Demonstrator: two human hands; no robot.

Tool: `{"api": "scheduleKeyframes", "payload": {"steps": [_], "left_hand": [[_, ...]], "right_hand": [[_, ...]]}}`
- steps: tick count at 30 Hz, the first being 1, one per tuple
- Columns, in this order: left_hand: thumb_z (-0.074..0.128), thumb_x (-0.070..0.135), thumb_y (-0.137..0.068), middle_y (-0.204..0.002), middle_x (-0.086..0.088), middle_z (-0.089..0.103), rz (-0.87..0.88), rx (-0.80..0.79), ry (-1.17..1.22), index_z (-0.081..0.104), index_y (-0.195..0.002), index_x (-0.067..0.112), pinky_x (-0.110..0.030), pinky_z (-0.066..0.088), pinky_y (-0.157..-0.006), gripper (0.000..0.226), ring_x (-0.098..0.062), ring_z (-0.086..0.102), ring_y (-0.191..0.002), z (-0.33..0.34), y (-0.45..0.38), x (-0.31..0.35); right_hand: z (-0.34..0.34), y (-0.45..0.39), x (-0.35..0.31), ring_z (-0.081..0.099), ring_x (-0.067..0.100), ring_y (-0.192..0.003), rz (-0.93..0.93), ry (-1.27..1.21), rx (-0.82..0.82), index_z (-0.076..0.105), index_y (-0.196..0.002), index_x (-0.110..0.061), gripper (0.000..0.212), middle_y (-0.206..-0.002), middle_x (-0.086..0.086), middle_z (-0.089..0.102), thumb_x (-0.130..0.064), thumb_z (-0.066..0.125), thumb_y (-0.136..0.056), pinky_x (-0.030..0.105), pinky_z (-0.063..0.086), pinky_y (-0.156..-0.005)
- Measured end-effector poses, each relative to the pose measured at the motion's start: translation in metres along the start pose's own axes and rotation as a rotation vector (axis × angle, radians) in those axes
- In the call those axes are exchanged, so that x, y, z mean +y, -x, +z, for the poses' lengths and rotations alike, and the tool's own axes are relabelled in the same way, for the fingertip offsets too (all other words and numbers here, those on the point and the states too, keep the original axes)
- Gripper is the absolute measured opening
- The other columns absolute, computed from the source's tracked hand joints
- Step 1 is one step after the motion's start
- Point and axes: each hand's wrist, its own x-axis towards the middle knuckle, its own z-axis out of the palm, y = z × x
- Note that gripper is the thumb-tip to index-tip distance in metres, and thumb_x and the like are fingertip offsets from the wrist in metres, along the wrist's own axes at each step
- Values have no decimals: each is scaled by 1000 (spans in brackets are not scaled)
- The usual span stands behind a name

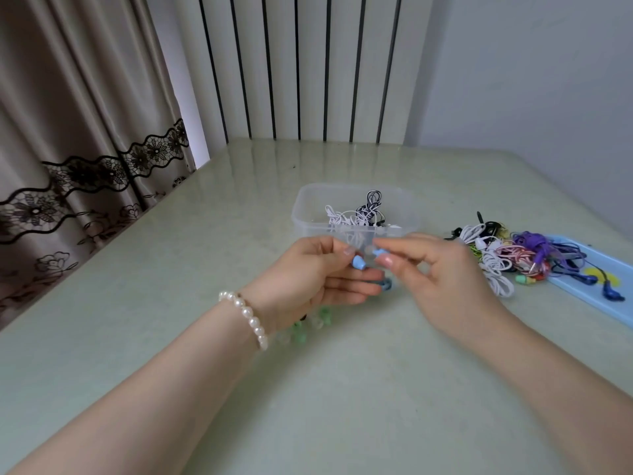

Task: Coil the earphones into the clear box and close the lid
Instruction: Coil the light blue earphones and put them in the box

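A clear box (310, 204) stands open at the table's middle, with white and black-striped earphones (359, 214) coiled inside. Just in front of it, my left hand (318, 279) pinches one light blue earbud (359, 261) of a pair of earphones between thumb and fingers. My right hand (442, 272) pinches the other light blue earbud (379, 252) close beside it. A darker blue part of the set (387, 284) shows below my left fingertips. Its cable is mostly hidden by my hands. The hands are slightly blurred.
A tangle of white, pink, purple, green and black earphones (507, 255) lies to the right, partly on a light blue lid (613, 269). Pale green beads (308, 325) lie under my left wrist. A curtain hangs left; a radiator stands behind the table.
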Motion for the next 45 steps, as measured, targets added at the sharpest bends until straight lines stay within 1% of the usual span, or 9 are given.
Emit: {"api": "scheduleKeyframes", "payload": {"steps": [8, 16, 20, 23, 26, 30, 32, 37, 45], "left_hand": [[53, 8, -90, -81, -9, 70, 113, 214, -307, 59, -80, 7, -26, 54, -67, 11, -14, 64, -63, -36, -4, 16], [73, 8, -75, -59, 8, 60, 91, 329, -866, 70, -69, 21, -7, 38, -50, 15, 3, 48, -47, -61, -1, 20], [75, 11, -73, -62, 13, 60, 22, 305, -1059, 68, -68, 27, -14, 38, -56, 19, -1, 53, -58, -71, 4, 25], [76, 13, -72, -60, 14, 60, 40, 280, -1062, 68, -66, 29, -14, 39, -56, 19, 0, 52, -56, -73, 7, 28], [76, 14, -73, -58, 17, 60, 100, 201, -1044, 69, -67, 28, -7, 37, -53, 16, 8, 50, -48, -57, 7, 24], [72, 16, -75, -61, 19, 56, 74, 122, -1205, 73, -83, 24, -2, 36, -49, 11, 5, 52, -55, -40, 4, 11], [72, 17, -76, -64, 19, 57, 47, 98, -1245, 73, -87, 23, -4, 40, -54, 13, 2, 54, -62, -39, 2, 7], [71, 16, -77, -64, 19, 55, 67, 94, -1251, 73, -86, 23, -3, 38, -53, 11, 4, 51, -60, -39, 2, 4], [70, 10, -79, -71, 12, 66, 162, 124, -940, 72, -79, 19, -9, 48, -68, 9, 5, 59, -65, -34, 3, 12]], "right_hand": [[-27, -14, -3, 63, 7, -62, 312, -548, 250, 64, -92, -22, 24, -62, -7, 68, -5, 47, -92, 15, 49, -59], [-19, -14, 3, 50, 1, -44, 392, -252, 82, 57, -80, -11, 16, -63, 10, 58, -2, 48, -91, 10, 42, -49], [-12, -9, 13, 57, 24, -63, 283, -12, 13, 62, -81, -15, 15, -67, 10, 64, -8, 52, -90, 36, 48, -63], [-11, -6, 18, 57, 11, -56, 242, 139, -37, 65, -78, -20, 16, -60, -4, 61, -11, 55, -88, 30, 46, -59], [-10, -5, 17, 61, 22, -55, 265, 132, -75, 65, -72, -25, 20, -57, -6, 61, -13, 57, -87, 26, 43, -47], [-7, -4, 10, 66, 28, -69, 239, 53, -104, 62, -70, -34, 29, -67, -4, 68, -9, 61, -84, 37, 53, -65], [-5, -3, 8, 67, 19, -72, 232, 22, -111, 63, -72, -36, 30, -72, -1, 70, -8, 63, -83, 43, 54, -70], [-3, -2, 8, 58, -6, -57, 244, 26, -85, 63, -73, -39, 28, -68, -10, 65, -11, 71, -77, 24, 47, -65], [-7, -3, 4, 64, 17, -66, 271, -172, -26, 65, -81, -27, 28, -72, 1, 68, 0, 61, -82, 45, 54, -66]]}}
